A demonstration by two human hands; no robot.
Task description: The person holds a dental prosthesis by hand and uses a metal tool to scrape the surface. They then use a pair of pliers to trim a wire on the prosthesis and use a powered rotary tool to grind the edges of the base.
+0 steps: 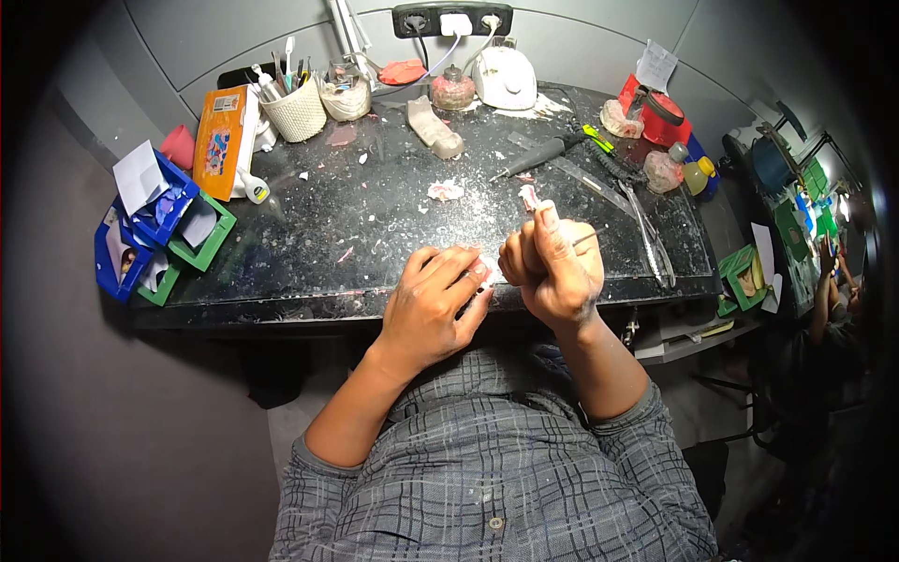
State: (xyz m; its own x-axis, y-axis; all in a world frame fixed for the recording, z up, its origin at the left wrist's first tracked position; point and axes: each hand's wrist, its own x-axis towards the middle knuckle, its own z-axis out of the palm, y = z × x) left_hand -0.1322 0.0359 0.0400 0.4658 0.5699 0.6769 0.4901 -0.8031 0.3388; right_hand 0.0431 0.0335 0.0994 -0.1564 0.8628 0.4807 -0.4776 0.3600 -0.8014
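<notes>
Left hand (pixel 431 302) curls over a small pale piece (pixel 490 273) at the near edge of the table (pixel 309 234), palm down, fingertips and thumb bunched round it. Right hand (pixel 562 272) is just beside it, fingers folded into a fist, thumb raised and pointing away from the body; whatever the fist may hold is hidden. Piece sits between the two hands, mostly covered, so its shape and finish cannot be read. By the right thumb tip, a pink-and-white scrap (pixel 528 198); whether thumb and scrap touch is unclear.

Progress, by judgement: mid-work. Pale dust (pixel 482 211) lies in front of the hands, flakes scattered wider, suggesting material gets taken off here. How much of it belongs to this piece: not possible to say. White lump (pixel 446 191), rough-edged, lies beyond the hands, apart from both. Handpiece (pixel 538 157) is down on the table, unheld; metal tools (pixel 646 234) lie to the right, likewise. With the piece in the fingers rather than set down, handling looks unfinished. Amount left: not shown.
</notes>
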